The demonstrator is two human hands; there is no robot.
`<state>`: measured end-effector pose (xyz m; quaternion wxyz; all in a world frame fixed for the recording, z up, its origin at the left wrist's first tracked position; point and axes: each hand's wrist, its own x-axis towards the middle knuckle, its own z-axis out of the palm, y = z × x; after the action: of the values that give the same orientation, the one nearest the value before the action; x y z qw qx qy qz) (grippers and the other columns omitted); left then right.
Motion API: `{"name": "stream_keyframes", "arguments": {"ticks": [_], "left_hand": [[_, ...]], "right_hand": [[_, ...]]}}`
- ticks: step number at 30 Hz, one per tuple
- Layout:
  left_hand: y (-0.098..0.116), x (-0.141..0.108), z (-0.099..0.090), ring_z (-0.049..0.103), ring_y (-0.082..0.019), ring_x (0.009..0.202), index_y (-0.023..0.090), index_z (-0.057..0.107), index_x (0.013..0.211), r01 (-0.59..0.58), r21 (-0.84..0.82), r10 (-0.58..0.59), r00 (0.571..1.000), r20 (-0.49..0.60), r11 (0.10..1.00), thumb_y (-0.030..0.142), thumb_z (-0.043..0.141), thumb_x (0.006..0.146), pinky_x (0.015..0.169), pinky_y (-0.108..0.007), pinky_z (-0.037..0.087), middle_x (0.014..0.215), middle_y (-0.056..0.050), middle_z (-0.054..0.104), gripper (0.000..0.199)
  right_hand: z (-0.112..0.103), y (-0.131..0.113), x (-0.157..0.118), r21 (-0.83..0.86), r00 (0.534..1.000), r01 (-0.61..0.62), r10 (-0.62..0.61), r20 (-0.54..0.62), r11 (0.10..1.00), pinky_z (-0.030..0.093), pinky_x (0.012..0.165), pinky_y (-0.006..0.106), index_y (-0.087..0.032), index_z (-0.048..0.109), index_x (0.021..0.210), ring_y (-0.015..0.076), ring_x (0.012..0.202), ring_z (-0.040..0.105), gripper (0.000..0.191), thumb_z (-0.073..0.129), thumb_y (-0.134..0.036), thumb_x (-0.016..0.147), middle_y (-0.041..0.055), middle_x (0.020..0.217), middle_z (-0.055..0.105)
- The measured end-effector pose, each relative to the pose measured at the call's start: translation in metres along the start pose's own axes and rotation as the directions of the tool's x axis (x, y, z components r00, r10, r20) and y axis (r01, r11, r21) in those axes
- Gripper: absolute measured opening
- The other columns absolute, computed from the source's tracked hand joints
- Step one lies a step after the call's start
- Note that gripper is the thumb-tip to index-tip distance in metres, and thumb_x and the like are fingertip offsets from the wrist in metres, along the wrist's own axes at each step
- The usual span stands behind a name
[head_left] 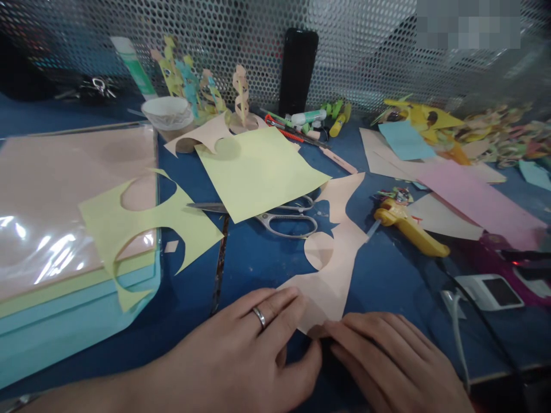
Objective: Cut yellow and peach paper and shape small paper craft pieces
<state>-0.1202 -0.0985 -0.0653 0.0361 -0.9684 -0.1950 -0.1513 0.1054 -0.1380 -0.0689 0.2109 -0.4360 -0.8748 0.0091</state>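
Note:
A peach paper cutout (pixel 333 281) with curved notches lies on the blue tabletop (pixel 224 287), its lower tip between my hands. My left hand (pixel 241 344), with a silver ring on one finger, presses or pinches the paper's lower left edge. My right hand (pixel 387 361) grips its bottom tip, and the fingers hide the paper's end. Up the table, steel-handled scissors (pixel 286 221) lie partly under a pale yellow paper sheet (pixel 258 172). A cut yellow sheet (pixel 146 226) rests on a plastic-covered paper stack (pixel 64 229) to the left.
A yellow glue gun (pixel 407 229) lies to the right, near a pink paper strip (pixel 477 201) and a white device (pixel 488 291) with a cable. Paper models (pixel 185 80), a white cup (pixel 167 112), a red utility knife (pixel 293 132) and a black phone (pixel 298 71) stand before perforated metal (pixel 370 51).

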Motion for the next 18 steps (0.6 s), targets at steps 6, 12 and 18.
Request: {"name": "stream_keyframes", "arguments": {"ticks": [6, 12, 18], "left_hand": [[0.0002, 0.0017, -0.0008, 0.064, -0.029, 0.106, 0.02, 0.062, 0.109, -0.012, 0.004, 0.012, 1.0, 0.0, 1.0, 0.012, 0.042, 0.09, 0.084, -0.041, 0.056, 0.11, -0.016, 0.069, 0.029], [0.0018, 0.0013, 0.0008, 0.062, -0.03, 0.109, 0.021, 0.061, 0.111, -0.005, 0.009, 0.005, 1.0, 0.003, 1.0, 0.008, 0.044, 0.087, 0.085, -0.042, 0.055, 0.114, -0.016, 0.068, 0.033], [0.0004, 0.0014, -0.0007, 0.062, -0.029, 0.109, 0.021, 0.061, 0.113, 0.014, -0.005, -0.014, 1.0, 0.002, 1.0, 0.015, 0.039, 0.092, 0.083, -0.04, 0.056, 0.115, -0.016, 0.067, 0.032]], "right_hand": [[0.0034, -0.0014, -0.0047, -0.006, 0.999, -0.044, 0.044, -0.001, 0.999, 0.038, 0.07, 0.028, -0.025, 0.071, 0.089, 0.0137, 0.073, 0.062, 0.039, 0.034, -0.024, 0.1, -0.003, 0.085, 0.072], [0.0019, -0.0009, -0.001, -0.056, 0.999, -0.018, 0.02, 0.038, 0.998, 0.038, 0.065, 0.03, -0.023, 0.071, 0.084, 0.0145, 0.07, 0.063, 0.041, 0.033, -0.019, 0.098, -0.0029, 0.083, 0.073], [0.0003, -0.0022, -0.0046, -0.156, 0.994, 0.104, -0.098, 0.041, 0.982, 0.042, 0.073, 0.032, -0.019, 0.07, 0.094, 0.0177, 0.077, 0.066, 0.032, 0.039, -0.009, 0.092, 0.0021, 0.09, 0.074]]}}
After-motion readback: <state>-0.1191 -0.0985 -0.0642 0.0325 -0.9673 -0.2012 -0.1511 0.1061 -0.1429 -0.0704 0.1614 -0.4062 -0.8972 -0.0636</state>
